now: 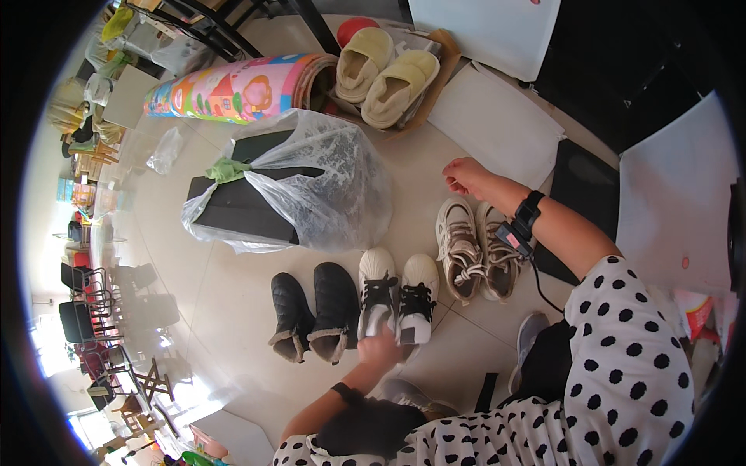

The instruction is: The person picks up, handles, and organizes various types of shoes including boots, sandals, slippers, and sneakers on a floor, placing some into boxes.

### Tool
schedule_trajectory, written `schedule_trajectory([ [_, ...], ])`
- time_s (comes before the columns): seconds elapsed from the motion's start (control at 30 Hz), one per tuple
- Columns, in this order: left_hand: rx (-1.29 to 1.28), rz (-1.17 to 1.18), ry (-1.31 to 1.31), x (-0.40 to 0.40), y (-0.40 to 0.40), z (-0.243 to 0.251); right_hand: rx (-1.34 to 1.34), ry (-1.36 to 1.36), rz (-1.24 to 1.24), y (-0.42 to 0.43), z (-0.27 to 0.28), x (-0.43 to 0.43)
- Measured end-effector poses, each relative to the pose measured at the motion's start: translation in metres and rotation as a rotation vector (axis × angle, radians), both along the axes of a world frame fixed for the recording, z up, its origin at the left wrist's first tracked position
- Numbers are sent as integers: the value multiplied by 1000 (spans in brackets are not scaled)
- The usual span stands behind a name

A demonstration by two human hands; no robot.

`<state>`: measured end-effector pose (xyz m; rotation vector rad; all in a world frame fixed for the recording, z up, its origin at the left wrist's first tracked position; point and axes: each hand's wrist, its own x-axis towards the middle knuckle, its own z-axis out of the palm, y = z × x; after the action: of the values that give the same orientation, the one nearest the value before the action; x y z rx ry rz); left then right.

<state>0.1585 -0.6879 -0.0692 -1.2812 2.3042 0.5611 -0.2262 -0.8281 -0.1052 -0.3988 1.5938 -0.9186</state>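
My left hand [379,351] is at the heel of a white sneaker with black laces [377,285], its fingers closed over the shoe's opening. The matching white sneaker [418,294] stands just right of it. Farther forward, my right hand [468,176] is held above the toes of a pair of beige sneakers with brown laces [460,242]. Its fingers are curled in, and a thin pale bit shows at the fingertips, too small to tell what it is. A pair of black quilted ankle boots [335,300] with fur-like trim stands on the left of the row.
Ahead lies a black box in a clear plastic bag [344,180] tied with green. Beyond it are a rolled colourful play mat [233,90] and cream padded slippers [402,87] on a cardboard box [446,52]. White panels [501,116] lie right; chairs [78,320] stand far left.
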Motion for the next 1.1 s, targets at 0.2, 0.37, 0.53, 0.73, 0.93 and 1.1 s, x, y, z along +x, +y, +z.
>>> schedule_trajectory([
  [0.2, -163, -102, 168, 16, 7, -22, 26, -93, -69, -57, -7, -13],
  [0.37, -10, -20, 38, 11, 6, -17, -33, -90, -196, -99, -15, -1],
  [0.53, -177, -64, 199, 17, 11, -20, -151, -174, -417, -136, -37, 13],
  [0.73, -242, -89, 207, 14, 12, -27, -332, -169, -376, -144, -83, -11],
  [0.93, -194, -48, 231, 15, 10, -20, -281, -333, -499, -83, -58, -34],
  [1.1, -170, -17, 231, 14, 9, -18, -207, -311, -433, 0, -49, -70],
])
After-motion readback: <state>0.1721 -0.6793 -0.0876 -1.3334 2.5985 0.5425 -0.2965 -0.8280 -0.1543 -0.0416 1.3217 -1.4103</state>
